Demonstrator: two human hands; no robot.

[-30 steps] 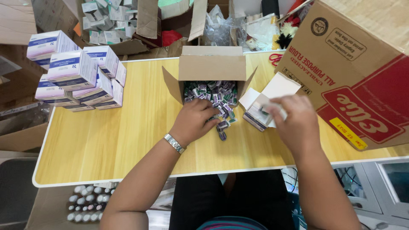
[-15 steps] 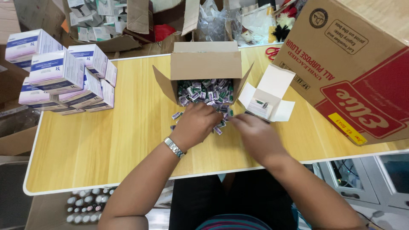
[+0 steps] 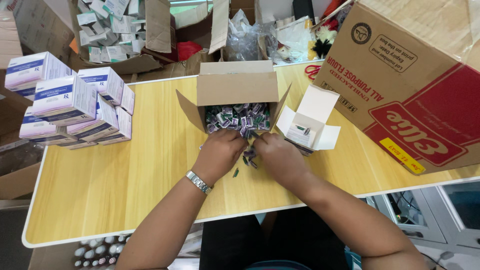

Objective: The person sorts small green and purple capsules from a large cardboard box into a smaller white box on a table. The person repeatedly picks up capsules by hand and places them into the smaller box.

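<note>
wooden table (image 3: 125,190), hands (image 3: 250,152) mid-edge

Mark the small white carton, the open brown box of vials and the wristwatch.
small white carton (image 3: 306,131), head view, on its open inside
open brown box (image 3: 237,88), head view, on its near flap
wristwatch (image 3: 198,182), head view, on the metal band

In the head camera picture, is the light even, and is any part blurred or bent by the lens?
Head view: light is bright and even on the wooden table, with only soft shadows under the left hand and right hand; the small vials in the open brown box are too fine to resolve clearly; the table edge curves, showing wide-angle distortion; no strong glare.
</note>
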